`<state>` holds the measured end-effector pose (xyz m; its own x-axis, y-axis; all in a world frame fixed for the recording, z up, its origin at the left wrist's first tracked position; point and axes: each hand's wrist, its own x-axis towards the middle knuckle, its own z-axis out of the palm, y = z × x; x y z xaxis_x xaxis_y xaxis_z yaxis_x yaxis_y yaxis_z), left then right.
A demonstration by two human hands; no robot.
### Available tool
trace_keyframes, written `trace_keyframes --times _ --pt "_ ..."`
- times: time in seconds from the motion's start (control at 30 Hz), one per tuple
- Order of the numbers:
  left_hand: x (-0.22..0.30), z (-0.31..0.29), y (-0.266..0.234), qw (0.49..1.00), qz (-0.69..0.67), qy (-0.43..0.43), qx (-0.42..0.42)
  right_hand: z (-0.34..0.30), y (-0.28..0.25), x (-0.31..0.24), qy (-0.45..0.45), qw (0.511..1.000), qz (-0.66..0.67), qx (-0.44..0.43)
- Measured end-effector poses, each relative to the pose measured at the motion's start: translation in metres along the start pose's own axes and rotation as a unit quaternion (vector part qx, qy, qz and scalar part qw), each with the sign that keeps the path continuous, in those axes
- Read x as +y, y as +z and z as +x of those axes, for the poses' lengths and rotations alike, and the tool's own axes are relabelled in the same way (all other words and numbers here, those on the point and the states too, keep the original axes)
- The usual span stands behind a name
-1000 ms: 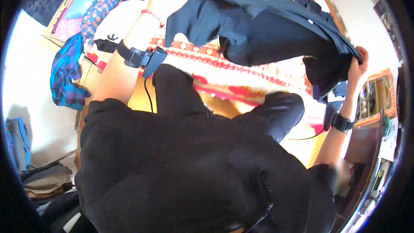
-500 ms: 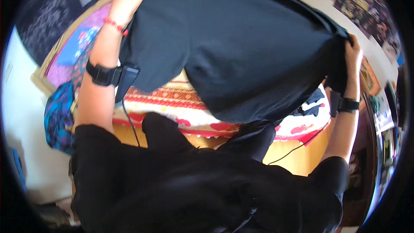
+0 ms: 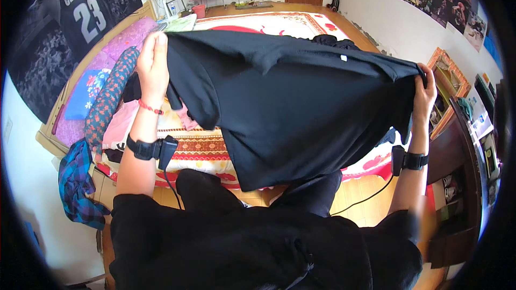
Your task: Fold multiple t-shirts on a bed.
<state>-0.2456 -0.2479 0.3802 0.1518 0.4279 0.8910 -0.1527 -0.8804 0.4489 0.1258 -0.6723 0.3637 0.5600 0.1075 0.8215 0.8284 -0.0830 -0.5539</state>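
A black T-shirt hangs stretched between my two hands, in front of me over the near side of the bed. My left hand pinches its upper left corner, fingers mostly behind the cloth. At the upper right corner, my right hand grips a bunched edge. A small white tag shows near the top edge of the shirt. The cloth sags in folds, and its lower end hangs down by my knees. It hides much of the bed.
The bed has a patterned red and white cover; pink cloth and a floral bolster lie at its left. A blue plaid cloth hangs at the bed's near left corner. A dark cabinet stands at right. Cables trail from both wrist straps.
Both hands have come lower and nearer with the T-shirt, still holding it. The view has tilted up, showing the far bed, door and walls.
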Motion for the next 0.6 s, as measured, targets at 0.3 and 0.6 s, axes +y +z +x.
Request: trace_keyframes --times 0.3,0.6 --pt "-0.023 -0.033 0.022 0.989 -0.034 -0.125 -0.073 -0.016 0.018 0.043 0.147 0.986 0.072 -0.016" --pt "-0.032 -0.046 0.030 0.967 -0.103 -0.115 -0.201 -0.014 0.029 0.105 0.273 0.947 0.169 -0.035"
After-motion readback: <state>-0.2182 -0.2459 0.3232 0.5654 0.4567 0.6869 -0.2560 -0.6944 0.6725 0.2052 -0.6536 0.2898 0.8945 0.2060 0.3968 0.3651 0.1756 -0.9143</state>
